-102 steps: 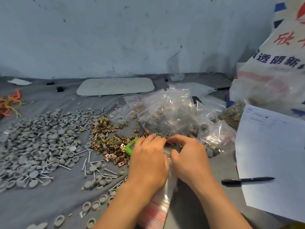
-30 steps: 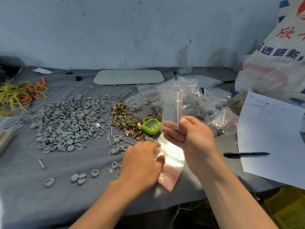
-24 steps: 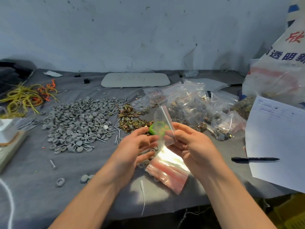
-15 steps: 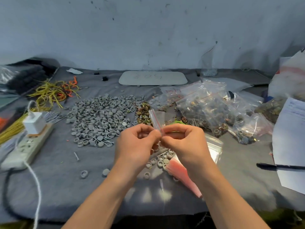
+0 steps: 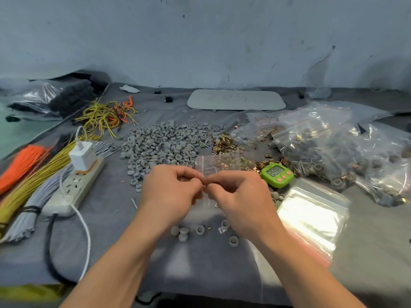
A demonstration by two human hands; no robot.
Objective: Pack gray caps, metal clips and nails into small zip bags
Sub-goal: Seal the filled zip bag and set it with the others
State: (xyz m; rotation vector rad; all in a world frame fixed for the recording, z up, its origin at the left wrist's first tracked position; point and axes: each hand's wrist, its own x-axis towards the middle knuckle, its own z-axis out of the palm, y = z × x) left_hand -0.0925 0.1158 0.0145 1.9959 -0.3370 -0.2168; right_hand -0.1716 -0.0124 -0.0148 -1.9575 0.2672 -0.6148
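"Pinching the small zip bag at its mouth, both your hands have their fingers curled on the seal. Your left hand and right hand meet fingertip to fingertip above the middle of the table."

"Agreed, and the bag looks empty to me. Your risk is an uneven pull: the thin film could slip from one pinch and flop shut."

"Mind the gray caps piled just beyond your hands, with the metal clips to their right. If you drop the bag and sweep after it, you could scatter them."
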